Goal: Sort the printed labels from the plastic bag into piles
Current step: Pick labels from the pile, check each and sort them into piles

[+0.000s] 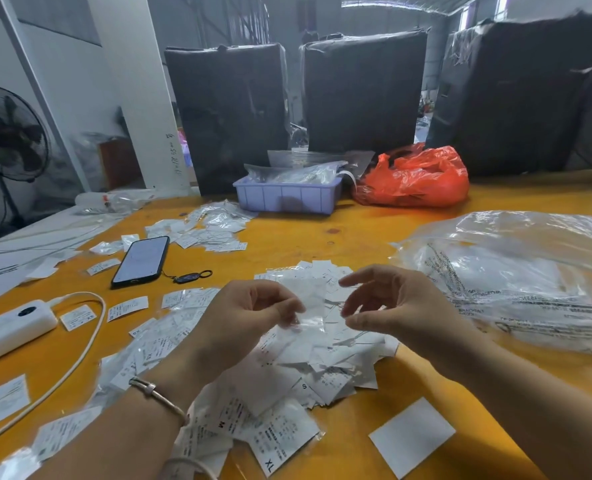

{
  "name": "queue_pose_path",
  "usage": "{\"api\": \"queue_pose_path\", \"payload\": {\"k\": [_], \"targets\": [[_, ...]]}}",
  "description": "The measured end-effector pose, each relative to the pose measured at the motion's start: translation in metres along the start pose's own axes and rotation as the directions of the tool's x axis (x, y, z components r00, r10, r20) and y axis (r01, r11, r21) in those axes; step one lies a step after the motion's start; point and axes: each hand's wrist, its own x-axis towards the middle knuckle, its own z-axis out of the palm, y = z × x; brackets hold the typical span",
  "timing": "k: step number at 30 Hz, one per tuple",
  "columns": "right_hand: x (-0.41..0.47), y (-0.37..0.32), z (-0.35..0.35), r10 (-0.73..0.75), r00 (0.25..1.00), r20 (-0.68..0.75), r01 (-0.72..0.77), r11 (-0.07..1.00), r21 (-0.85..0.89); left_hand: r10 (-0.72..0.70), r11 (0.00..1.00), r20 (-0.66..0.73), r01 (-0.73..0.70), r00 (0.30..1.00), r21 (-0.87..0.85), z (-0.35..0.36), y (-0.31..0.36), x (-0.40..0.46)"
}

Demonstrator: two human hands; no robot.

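A heap of white printed labels (pixel 325 355) lies on the yellow table (pixel 322 233) in front of me, some marked S, M and XL. My left hand (pixel 249 313) pinches a small clear sleeve with a label (pixel 310 315) just above the heap. My right hand (pixel 388 306) hovers beside it with fingers spread, holding nothing. A big clear plastic bag (pixel 516 275) with black print lies at the right. More labels in sleeves (pixel 169 327) are spread to the left, and another group (pixel 214 226) lies farther back.
A black phone (pixel 142 259) with a key fob and a white power bank (pixel 10 329) with its cable sit at the left. A lavender tray (pixel 287 197) and a red plastic bag (pixel 415 178) stand at the back before dark wrapped bales. A blank white card (pixel 412 436) lies near right.
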Motion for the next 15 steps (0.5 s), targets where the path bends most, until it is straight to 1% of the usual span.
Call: {"api": "queue_pose_path", "payload": {"k": [2, 3, 7, 9, 12, 15], "targets": [[0.000, -0.001, -0.004, 0.097, 0.986, 0.138, -0.100, 0.995, 0.018, -0.003, 1.000, -0.007, 0.003, 1.000, -0.029, 0.000, 0.001, 0.000], [0.000, -0.001, -0.003, 0.125, 0.975, 0.184, -0.136, 0.990, 0.046, -0.001, 0.999, 0.001, 0.001, 1.000, -0.042, 0.000, 0.002, -0.001], [-0.003, -0.001, 0.011, 0.104, 0.959, 0.263, -0.145, 0.979, 0.141, 0.015, 0.998, 0.019, -0.013, 1.000, -0.061, 0.003, 0.003, -0.001], [-0.004, 0.002, 0.021, 0.099, 0.967, 0.234, -0.141, 0.975, 0.173, 0.012, 0.997, 0.021, -0.010, 1.000, -0.073, 0.004, 0.003, -0.001], [-0.004, 0.004, 0.027, 0.094, 0.983, 0.158, -0.120, 0.978, 0.170, 0.010, 0.995, 0.015, -0.008, 1.000, -0.099, 0.002, 0.007, -0.002], [-0.003, 0.000, 0.016, 0.082, 0.988, 0.128, -0.090, 0.994, 0.062, 0.014, 0.993, -0.043, -0.019, 0.999, -0.117, -0.002, 0.007, -0.001]]}}
